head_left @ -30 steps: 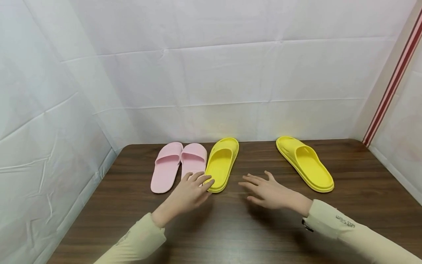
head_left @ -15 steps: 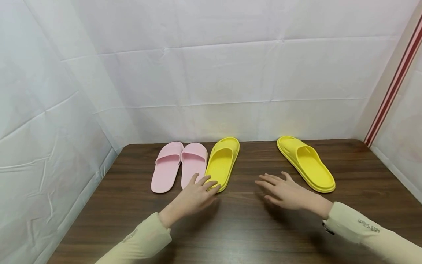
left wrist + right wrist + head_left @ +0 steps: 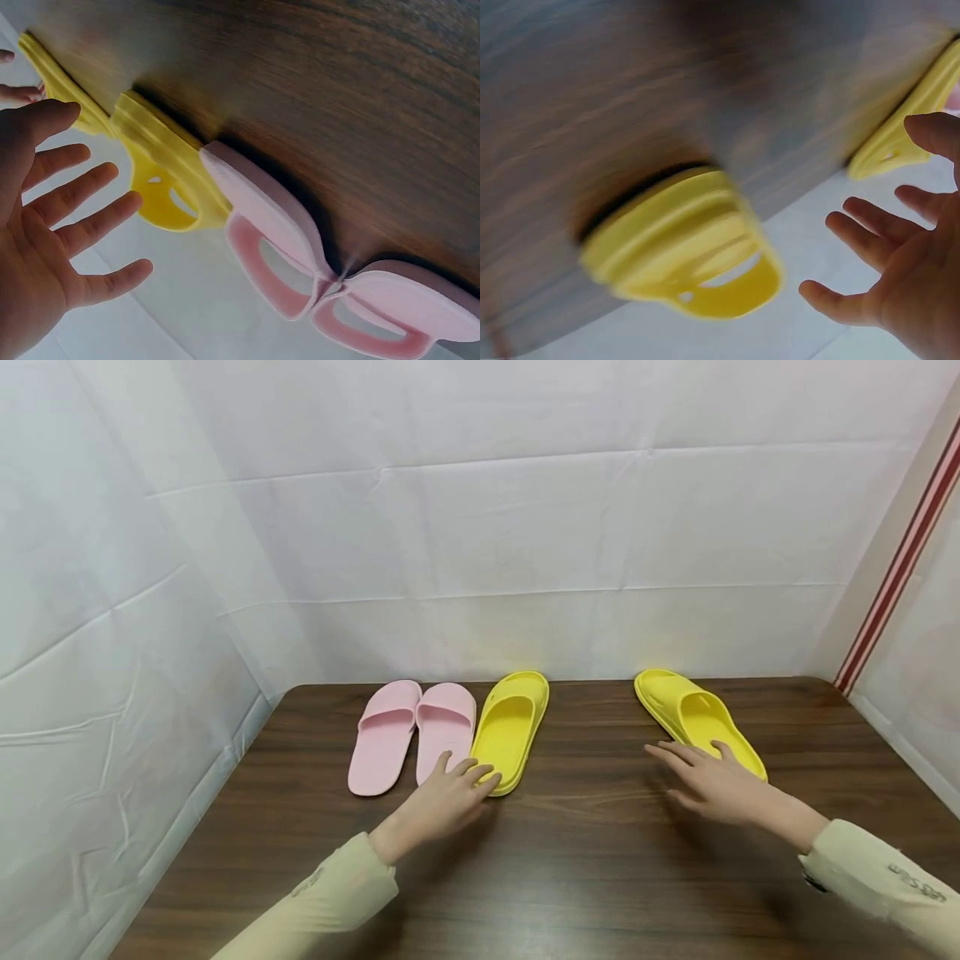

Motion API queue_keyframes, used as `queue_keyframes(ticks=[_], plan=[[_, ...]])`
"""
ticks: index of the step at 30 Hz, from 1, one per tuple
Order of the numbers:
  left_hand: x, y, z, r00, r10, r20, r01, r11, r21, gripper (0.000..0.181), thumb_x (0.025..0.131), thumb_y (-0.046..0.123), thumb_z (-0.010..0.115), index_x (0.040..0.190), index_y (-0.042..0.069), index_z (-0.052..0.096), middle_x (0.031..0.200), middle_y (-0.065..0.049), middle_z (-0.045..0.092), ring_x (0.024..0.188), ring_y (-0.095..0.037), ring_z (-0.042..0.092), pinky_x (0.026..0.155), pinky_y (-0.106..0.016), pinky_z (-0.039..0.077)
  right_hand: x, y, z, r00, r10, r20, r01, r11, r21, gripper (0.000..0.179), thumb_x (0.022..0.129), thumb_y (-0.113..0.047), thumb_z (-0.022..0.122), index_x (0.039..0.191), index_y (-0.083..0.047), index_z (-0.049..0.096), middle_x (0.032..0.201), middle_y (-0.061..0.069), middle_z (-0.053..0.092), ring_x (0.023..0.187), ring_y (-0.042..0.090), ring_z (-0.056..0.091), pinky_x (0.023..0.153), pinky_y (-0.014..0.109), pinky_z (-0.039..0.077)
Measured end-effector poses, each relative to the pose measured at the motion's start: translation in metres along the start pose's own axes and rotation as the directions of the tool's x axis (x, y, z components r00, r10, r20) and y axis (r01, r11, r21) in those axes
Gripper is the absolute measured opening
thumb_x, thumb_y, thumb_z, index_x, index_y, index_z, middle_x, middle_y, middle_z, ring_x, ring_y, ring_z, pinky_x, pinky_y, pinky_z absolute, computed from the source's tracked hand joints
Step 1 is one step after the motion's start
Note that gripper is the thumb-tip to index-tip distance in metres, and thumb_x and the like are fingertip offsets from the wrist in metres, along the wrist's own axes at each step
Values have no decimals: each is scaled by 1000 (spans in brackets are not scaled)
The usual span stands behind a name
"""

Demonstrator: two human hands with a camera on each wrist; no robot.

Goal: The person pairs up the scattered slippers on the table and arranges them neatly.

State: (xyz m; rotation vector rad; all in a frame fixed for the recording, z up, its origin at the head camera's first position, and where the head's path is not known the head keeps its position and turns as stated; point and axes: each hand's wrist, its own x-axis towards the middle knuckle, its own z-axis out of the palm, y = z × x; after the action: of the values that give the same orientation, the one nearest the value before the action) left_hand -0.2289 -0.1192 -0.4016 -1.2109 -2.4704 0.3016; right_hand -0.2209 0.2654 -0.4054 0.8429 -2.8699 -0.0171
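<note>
Two pink slippers, a left one (image 3: 377,754) and a right one (image 3: 446,721), lie side by side with a yellow slipper (image 3: 504,737) close against them. Farther right, a second yellow slipper (image 3: 708,718) lies at a slant, toe toward the back. My left hand (image 3: 442,800) hovers by the heels of the right pink and nearer yellow slippers, fingers spread and holding nothing; the left wrist view shows its bare palm (image 3: 45,240). In front of the slanted yellow slipper is my right hand (image 3: 716,785), fingers extended, covering part of its side in the head view.
The dark wooden table (image 3: 540,877) has rounded back corners. White cloth (image 3: 525,543) hangs behind it and along the left side. A red-striped strip (image 3: 903,560) runs down the cloth at the right.
My right hand has moved right, from the middle of the table to the slanted yellow slipper. My left hand has shifted only slightly. The slippers stay in place.
</note>
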Motion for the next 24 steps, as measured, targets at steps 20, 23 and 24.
queue_keyframes(ticks=[20, 23, 24], plan=[[9, -14, 16, 998, -42, 42, 45, 996, -74, 37, 82, 26, 61, 116, 15, 56, 112, -4, 60, 108, -25, 53, 85, -51, 38, -41, 72, 13, 995, 91, 47, -89, 995, -43, 67, 75, -29, 67, 131, -6, 40, 129, 17, 45, 115, 33, 44, 83, 67, 27], [10, -14, 18, 997, -49, 66, 56, 993, -105, 35, 82, 26, 61, 115, 15, 57, 112, -4, 60, 108, -26, 53, 84, -52, 38, -42, 76, 14, 997, 60, 51, -58, 998, -39, 63, 74, -28, 69, 129, -8, 44, 129, 17, 46, 115, 33, 44, 82, 67, 27], [10, -15, 18, 996, -49, 74, 57, 992, -113, 34, 82, 26, 61, 114, 16, 58, 112, -5, 60, 108, -26, 52, 84, -52, 38, -43, 77, 14, 997, 50, 53, -48, 998, -35, 62, 74, -28, 69, 128, -10, 45, 129, 17, 46, 115, 33, 45, 82, 68, 27]])
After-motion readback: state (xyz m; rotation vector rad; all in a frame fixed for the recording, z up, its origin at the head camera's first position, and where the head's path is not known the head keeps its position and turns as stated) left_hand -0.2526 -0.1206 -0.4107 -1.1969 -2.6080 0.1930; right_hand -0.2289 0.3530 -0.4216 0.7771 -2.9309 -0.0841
